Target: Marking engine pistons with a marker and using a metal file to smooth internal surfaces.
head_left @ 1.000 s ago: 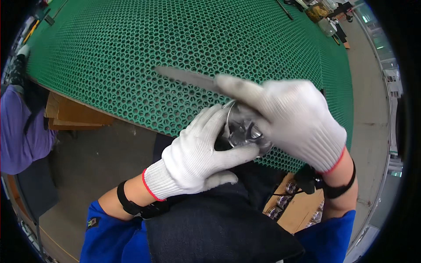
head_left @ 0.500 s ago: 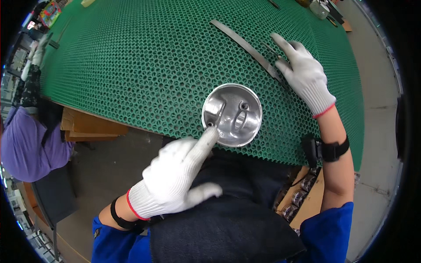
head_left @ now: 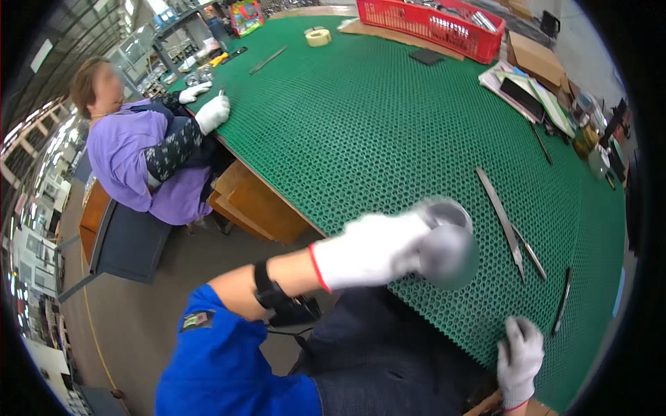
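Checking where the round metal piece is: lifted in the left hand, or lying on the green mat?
Lifted: the gloved left hand grips the round metal piece, blurred, above the green mat's near edge.

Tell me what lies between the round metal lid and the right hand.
Head view: only bare green mat lies between the metal lid, held by the left hand, and the right hand.

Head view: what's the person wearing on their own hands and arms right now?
Both hands wear white knit gloves with a thin red band at the cuff: the left hand, blurred, and the right hand low in the picture. The left forearm carries a black wrist strap above the glove, and the upper arm a short blue sleeve with a small patch. The right arm is out of view.
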### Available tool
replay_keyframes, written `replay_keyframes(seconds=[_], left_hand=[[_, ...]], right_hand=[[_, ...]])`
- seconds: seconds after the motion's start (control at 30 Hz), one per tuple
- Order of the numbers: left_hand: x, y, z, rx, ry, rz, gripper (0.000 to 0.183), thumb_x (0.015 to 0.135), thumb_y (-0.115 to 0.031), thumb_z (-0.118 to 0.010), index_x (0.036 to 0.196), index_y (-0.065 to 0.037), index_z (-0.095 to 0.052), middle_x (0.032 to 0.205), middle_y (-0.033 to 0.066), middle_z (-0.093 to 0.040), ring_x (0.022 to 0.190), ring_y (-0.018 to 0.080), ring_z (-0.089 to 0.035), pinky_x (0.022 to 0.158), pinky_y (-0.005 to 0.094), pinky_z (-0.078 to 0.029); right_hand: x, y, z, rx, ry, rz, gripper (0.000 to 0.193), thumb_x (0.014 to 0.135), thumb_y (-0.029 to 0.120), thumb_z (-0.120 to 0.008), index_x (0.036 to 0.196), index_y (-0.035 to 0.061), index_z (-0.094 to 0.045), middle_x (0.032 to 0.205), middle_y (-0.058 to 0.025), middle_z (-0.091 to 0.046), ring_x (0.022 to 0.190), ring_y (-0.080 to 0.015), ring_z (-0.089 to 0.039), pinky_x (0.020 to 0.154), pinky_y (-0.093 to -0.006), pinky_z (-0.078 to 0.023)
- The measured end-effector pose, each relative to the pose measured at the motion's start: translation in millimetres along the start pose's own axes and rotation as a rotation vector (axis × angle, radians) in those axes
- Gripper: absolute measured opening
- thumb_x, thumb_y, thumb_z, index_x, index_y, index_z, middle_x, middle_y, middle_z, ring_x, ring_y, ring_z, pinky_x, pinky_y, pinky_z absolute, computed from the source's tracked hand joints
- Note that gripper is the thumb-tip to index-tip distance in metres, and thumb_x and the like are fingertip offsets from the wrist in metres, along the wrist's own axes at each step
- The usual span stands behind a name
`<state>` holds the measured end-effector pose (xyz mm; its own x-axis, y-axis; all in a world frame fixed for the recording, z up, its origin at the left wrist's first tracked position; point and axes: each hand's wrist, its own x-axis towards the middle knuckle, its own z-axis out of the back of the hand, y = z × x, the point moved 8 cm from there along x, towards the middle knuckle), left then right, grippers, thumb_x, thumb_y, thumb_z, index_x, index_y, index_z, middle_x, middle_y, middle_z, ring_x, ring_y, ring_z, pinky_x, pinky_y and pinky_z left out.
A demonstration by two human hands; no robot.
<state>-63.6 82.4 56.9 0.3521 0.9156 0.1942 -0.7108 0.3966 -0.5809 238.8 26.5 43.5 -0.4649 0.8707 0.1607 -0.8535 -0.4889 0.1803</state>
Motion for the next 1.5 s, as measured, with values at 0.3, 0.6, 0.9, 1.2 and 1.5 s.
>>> replay_keyframes(seconds=[0.3,0.6,0.9,1.2,1.5], left_hand=[[-29,234,197,0.576,-0.429,0.413,0.032,0.092,-0.025,-0.050,0.117,-0.010,-0.064,0.114,0.0187,-0.065,0.105,0.0378,-0.062,0.093,0.0444,-0.049],[81,-38,36,0.110,-0.025,-0.462,0.013,0.084,-0.002,-0.059,0.095,0.000,-0.052,0.098,0.0086,-0.054,0.082,0.0175,-0.052,0.080,0.0276,-0.045],[37,-368,-195,-0.015,0.705,-1.184,0.043,0.072,-0.030,-0.081,0.100,-0.006,-0.060,0.116,0.0159,-0.059,0.101,0.0367,-0.060,0.086,0.0442,-0.050],[52,-416,-398,0.520,0.649,-1.355,0.082,0.068,-0.029,-0.081,0.141,-0.017,-0.046,0.154,0.0195,-0.029,0.140,0.0448,-0.028,0.116,0.0567,-0.024],[53,-420,-418,0.544,0.601,-1.355,0.074,0.064,-0.021,-0.080,0.133,-0.014,-0.053,0.157,0.0193,-0.025,0.143,0.0444,-0.023,0.118,0.0554,-0.021]], right_hand=[[-22,24,-24,-0.167,-0.221,0.083,0.045,0.065,0.009,-0.065,0.110,0.0136,-0.067,0.107,-0.0142,-0.062,0.096,-0.0352,-0.061,0.085,-0.0476,-0.049],[1,4,-34,0.047,-0.272,0.010,0.027,0.080,0.018,-0.062,0.106,0.0103,-0.063,0.091,-0.0110,-0.064,0.084,-0.0280,-0.065,0.073,-0.0410,-0.053],[-274,-112,-3,0.209,-0.596,-0.827,0.039,0.079,0.019,-0.067,0.118,0.0110,-0.063,0.125,-0.0191,-0.057,0.108,-0.0379,-0.060,0.091,-0.0426,-0.052],[-644,-99,-26,0.153,-0.250,-1.960,0.045,0.090,0.038,-0.058,0.130,0.0166,-0.059,0.129,-0.0211,-0.057,0.108,-0.0368,-0.062,0.091,-0.0430,-0.051],[-682,-24,-106,0.077,0.421,-1.755,0.077,0.076,0.024,-0.075,0.143,0.0434,-0.041,0.151,-0.0183,-0.034,0.122,-0.0414,-0.052,0.094,-0.0485,-0.051]])
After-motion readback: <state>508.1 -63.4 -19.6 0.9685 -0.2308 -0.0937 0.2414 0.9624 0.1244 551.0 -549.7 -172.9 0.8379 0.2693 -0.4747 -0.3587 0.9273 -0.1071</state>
